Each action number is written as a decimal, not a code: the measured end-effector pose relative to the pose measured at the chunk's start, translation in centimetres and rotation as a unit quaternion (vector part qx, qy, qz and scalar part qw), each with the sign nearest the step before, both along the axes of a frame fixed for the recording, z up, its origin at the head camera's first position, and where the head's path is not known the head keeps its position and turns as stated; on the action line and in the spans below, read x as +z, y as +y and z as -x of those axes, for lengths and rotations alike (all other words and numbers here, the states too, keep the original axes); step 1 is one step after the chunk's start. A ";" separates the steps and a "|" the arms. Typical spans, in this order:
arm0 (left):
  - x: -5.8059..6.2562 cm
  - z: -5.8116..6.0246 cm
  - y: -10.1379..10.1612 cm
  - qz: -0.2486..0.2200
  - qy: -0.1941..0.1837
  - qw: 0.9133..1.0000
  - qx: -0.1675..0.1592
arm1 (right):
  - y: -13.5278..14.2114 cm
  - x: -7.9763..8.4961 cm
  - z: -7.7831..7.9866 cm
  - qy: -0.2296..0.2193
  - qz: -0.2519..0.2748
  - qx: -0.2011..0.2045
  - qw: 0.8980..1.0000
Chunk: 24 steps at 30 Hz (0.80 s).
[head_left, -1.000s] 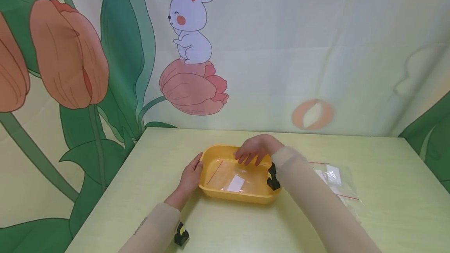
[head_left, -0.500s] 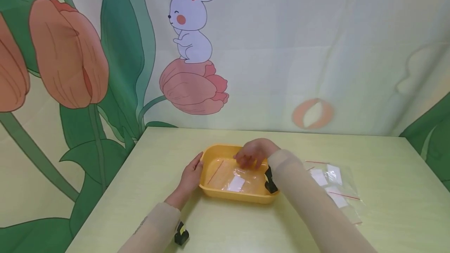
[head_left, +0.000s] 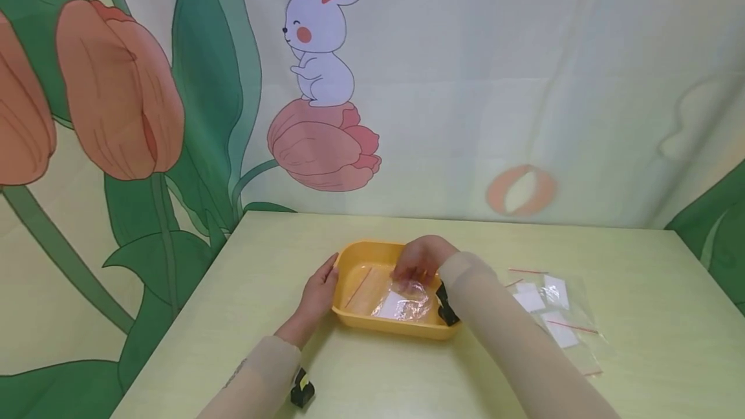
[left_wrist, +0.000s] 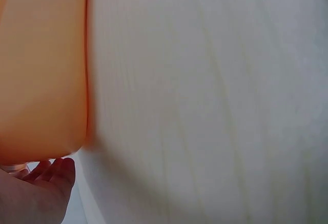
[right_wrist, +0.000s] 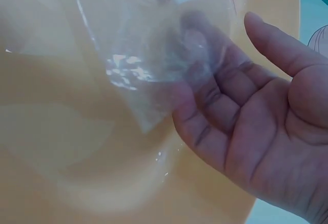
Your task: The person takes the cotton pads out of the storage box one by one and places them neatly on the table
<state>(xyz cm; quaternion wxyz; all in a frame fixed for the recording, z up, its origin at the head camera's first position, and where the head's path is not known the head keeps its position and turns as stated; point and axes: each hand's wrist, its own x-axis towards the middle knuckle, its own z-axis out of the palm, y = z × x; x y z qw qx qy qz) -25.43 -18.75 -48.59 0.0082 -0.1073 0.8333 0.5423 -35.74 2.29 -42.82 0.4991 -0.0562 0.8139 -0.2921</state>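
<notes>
A yellow plastic tray (head_left: 396,327) sits on the table. My left hand (head_left: 317,290) grips its left end; in the left wrist view the fingers (left_wrist: 59,171) curl against the tray's end wall. Inside the tray lies a clear zip bag (head_left: 391,306) with a white label and a red seal line. My right hand (head_left: 420,262) reaches in over the far right side. In the right wrist view its fingers lie behind the lifted, crinkled edge of the clear bag (right_wrist: 133,55), and the thumb (right_wrist: 274,44) stands apart from the plastic.
Several clear zip bags (head_left: 561,328) with white labels and red seals lie overlapping on the table right of the tray. A printed curtain (head_left: 431,83) hangs behind the table's back edge. Black wrist cameras (head_left: 302,389) sit at both wrists.
My right hand has dipped lower into the tray. The bag's right part has lifted and crinkled towards it. My left hand keeps its place on the tray.
</notes>
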 end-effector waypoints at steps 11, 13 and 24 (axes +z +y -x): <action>0.0 -0.1 0.0 0.000 -0.002 1.000 0.007 | -0.6 -0.1 0.4 -0.009 0.025 0.025 0.999; 0.1 -0.4 0.1 0.009 0.003 1.000 0.006 | -0.7 0.0 0.4 0.005 0.024 0.041 0.999; 0.1 -0.2 -0.1 0.005 0.008 1.000 0.001 | -0.2 1.6 0.2 0.057 0.053 0.058 0.995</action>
